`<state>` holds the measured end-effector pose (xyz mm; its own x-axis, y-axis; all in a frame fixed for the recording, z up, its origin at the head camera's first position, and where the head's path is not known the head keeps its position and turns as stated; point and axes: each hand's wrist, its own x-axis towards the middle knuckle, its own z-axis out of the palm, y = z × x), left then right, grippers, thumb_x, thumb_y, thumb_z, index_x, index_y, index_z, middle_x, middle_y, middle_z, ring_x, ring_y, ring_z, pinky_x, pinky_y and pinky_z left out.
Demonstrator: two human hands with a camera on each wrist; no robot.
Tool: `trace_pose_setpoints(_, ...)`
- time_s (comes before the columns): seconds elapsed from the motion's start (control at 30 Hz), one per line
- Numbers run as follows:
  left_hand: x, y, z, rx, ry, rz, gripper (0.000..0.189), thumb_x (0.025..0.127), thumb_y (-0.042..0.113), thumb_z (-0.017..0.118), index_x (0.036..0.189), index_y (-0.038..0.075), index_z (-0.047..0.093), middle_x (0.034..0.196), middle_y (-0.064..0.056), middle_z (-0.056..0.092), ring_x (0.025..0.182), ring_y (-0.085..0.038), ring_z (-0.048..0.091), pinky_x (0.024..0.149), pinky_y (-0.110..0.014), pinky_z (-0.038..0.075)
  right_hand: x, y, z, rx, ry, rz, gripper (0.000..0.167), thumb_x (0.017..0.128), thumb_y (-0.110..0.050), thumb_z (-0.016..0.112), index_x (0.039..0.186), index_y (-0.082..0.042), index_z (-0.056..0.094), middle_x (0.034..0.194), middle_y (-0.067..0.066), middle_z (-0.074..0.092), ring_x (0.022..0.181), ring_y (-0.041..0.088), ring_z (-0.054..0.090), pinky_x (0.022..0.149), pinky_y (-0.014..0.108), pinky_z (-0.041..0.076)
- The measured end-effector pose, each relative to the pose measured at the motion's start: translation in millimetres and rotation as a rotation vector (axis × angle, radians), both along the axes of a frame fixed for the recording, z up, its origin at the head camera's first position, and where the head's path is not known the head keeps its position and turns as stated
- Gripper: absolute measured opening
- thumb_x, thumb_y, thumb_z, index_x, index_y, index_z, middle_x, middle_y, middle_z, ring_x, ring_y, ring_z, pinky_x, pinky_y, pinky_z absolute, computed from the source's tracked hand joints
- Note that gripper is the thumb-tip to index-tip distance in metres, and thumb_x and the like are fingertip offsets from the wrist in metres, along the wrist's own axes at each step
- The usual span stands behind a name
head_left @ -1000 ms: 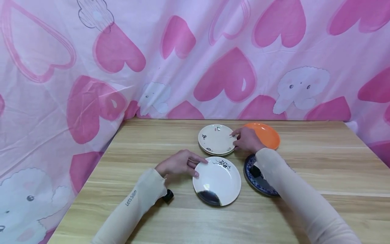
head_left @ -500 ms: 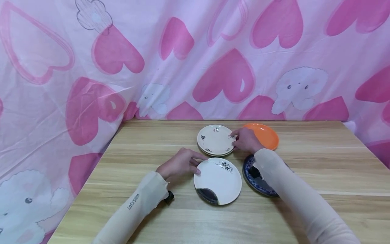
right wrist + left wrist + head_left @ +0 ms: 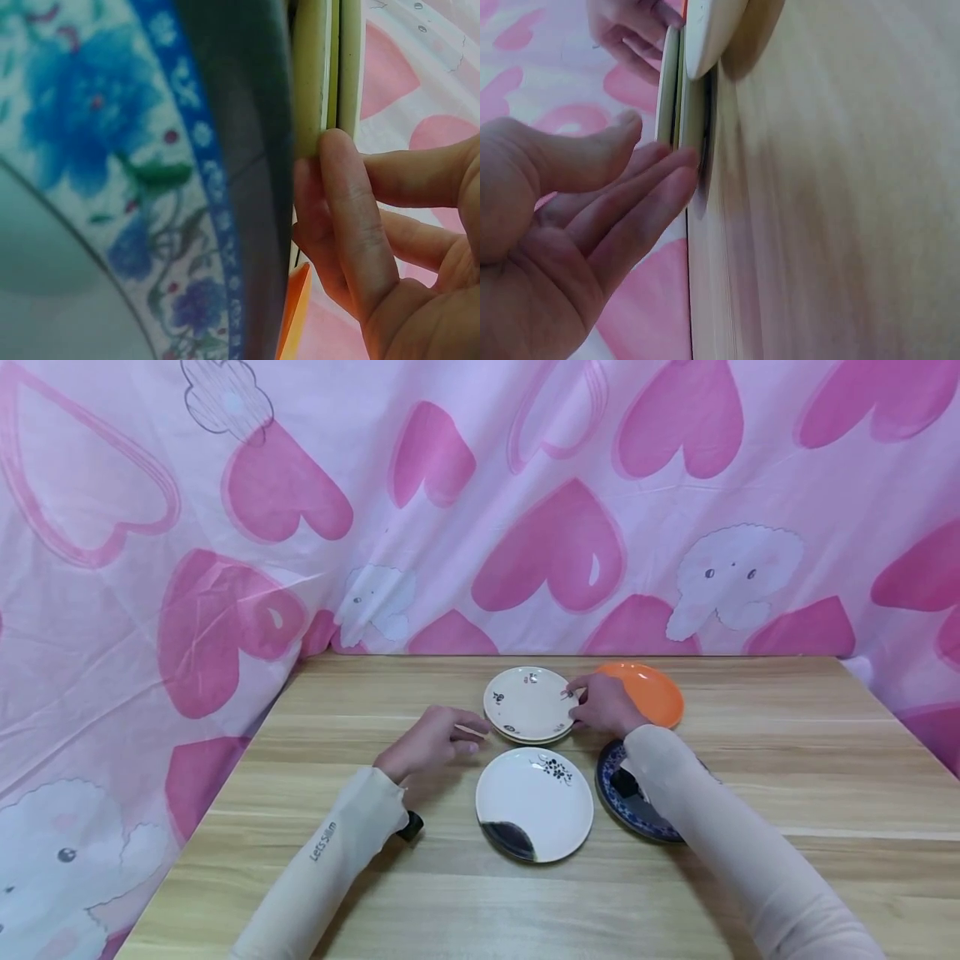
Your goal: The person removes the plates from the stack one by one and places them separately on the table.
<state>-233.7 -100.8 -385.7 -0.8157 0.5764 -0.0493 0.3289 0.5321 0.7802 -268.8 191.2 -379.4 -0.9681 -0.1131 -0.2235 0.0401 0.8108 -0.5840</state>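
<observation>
A person's right hand (image 3: 607, 706) pinches the near-side-right rim of two stacked cream plates (image 3: 528, 703) on a wooden table (image 3: 375, 877), apparently to steady them. The left hand (image 3: 431, 739), fingers loosely extended, waits by the opposite rim, seemingly to flank the pair; whether it touches is unclear. The glossy cream plates, dotted with small dark motifs, sit flat behind a white plate (image 3: 536, 802) and left of an orange plate (image 3: 652, 693).

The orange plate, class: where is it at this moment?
In the head view, the orange plate lies toward the back of the table, right of the stacked cream plates, partly hidden by the right hand.
</observation>
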Motion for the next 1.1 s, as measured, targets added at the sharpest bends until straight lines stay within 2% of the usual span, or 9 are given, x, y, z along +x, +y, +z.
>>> trace_pose_setpoints(0.1, -6.3, -0.8, -1.3, 0.029, 0.042, 0.076, 0.039, 0.092, -0.006, 0.065, 0.130, -0.007, 0.061, 0.125, -0.023, 0.069, 0.114, -0.033, 0.070, 0.096, -0.035, 0.059, 0.2, 0, 0.1, -0.001, 0.001, -0.005, 0.053, 0.090, -0.008, 0.067, 0.142, -0.004, 0.054, 0.110, 0.022, 0.068, 0.070, 0.016, 0.070, 0.063, 0.022, 0.056)
trace_pose_setpoints(0.23, -14.9, 0.0, -3.7, 0.035, 0.094, 0.237, 0.043, 0.094, 0.001, 0.065, 0.136, -0.006, 0.056, 0.122, -0.022, 0.070, 0.112, -0.032, 0.071, 0.096, -0.037, 0.059, -0.2, 1, 0.3, 0.001, -0.003, -0.013, 0.056, 0.091, -0.009, 0.067, 0.144, -0.004, 0.050, 0.113, 0.023, 0.067, 0.072, 0.016, 0.070, 0.066, 0.022, 0.057)
trace_pose_setpoints(0.3, -18.4, 0.9, -4.2, 0.053, 0.082, 0.303, 0.043, 0.095, 0.002, 0.065, 0.136, -0.006, 0.056, 0.124, -0.022, 0.070, 0.112, -0.032, 0.071, 0.097, -0.038, 0.058, -0.6, 1, 0.3, 0.005, -0.008, -0.017, 0.057, 0.091, -0.009, 0.066, 0.145, -0.004, 0.049, 0.115, 0.023, 0.067, 0.073, 0.017, 0.070, 0.068, 0.023, 0.058)
trace_pose_setpoints(0.37, -21.0, 3.0, -3.9, 0.067, 0.051, 0.338, 0.042, 0.096, 0.003, 0.064, 0.136, -0.006, 0.056, 0.126, -0.022, 0.069, 0.114, -0.032, 0.070, 0.098, -0.038, 0.058, -0.4, 0, 0.5, 0.008, -0.015, -0.024, 0.058, 0.092, -0.011, 0.067, 0.146, -0.003, 0.048, 0.116, 0.023, 0.067, 0.075, 0.018, 0.070, 0.069, 0.024, 0.058)
trace_pose_setpoints(0.5, -24.5, 11.2, -2.3, 0.080, 0.006, 0.317, 0.042, 0.097, 0.004, 0.063, 0.136, -0.007, 0.055, 0.129, -0.023, 0.067, 0.118, -0.032, 0.067, 0.101, -0.037, 0.056, -0.4, 0, -0.1, 0.011, -0.032, -0.033, 0.058, 0.093, -0.012, 0.068, 0.146, -0.003, 0.047, 0.120, 0.024, 0.066, 0.077, 0.019, 0.070, 0.072, 0.025, 0.060)
trace_pose_setpoints(0.6, -26.2, 18.0, -1.7, 0.053, 0.017, 0.290, 0.041, 0.096, 0.007, 0.064, 0.135, -0.006, 0.057, 0.127, -0.021, 0.068, 0.118, -0.031, 0.067, 0.101, -0.037, 0.055, -0.4, 0, -0.4, 0.010, -0.039, -0.035, 0.056, 0.093, -0.012, 0.068, 0.145, -0.002, 0.047, 0.121, 0.024, 0.065, 0.078, 0.019, 0.070, 0.073, 0.026, 0.060)
trace_pose_setpoints(0.77, -29.2, 23.7, -2.9, 0.012, 0.048, 0.307, 0.039, 0.096, 0.012, 0.065, 0.132, -0.003, 0.060, 0.121, -0.017, 0.070, 0.113, -0.028, 0.067, 0.100, -0.037, 0.055, -0.4, -2, -0.4, 0.025, -0.023, -0.021, 0.055, 0.092, -0.012, 0.068, 0.142, -0.002, 0.049, 0.117, 0.022, 0.066, 0.084, 0.022, 0.067, 0.076, 0.028, 0.058)
trace_pose_setpoints(0.9, -32.2, 24.5, -3.9, 0.016, 0.055, 0.313, 0.037, 0.095, 0.011, 0.065, 0.129, -0.003, 0.062, 0.118, -0.017, 0.071, 0.110, -0.027, 0.067, 0.099, -0.037, 0.056, -1.3, -2, -1.5, 0.042, -0.007, -0.007, 0.054, 0.092, -0.012, 0.068, 0.142, -0.001, 0.050, 0.117, 0.022, 0.067, 0.090, 0.025, 0.064, 0.081, 0.031, 0.058)
trace_pose_setpoints(1.1, -34.6, 25.5, -4.0, 0.020, 0.024, 0.334, 0.032, 0.094, 0.010, 0.067, 0.124, -0.001, 0.067, 0.117, -0.015, 0.072, 0.110, -0.026, 0.067, 0.098, -0.036, 0.056, -2.1, -4, -3.8, 0.059, 0.011, -0.001, 0.055, 0.092, -0.013, 0.069, 0.142, -0.001, 0.050, 0.117, 0.022, 0.067, 0.093, 0.027, 0.063, 0.084, 0.034, 0.058)
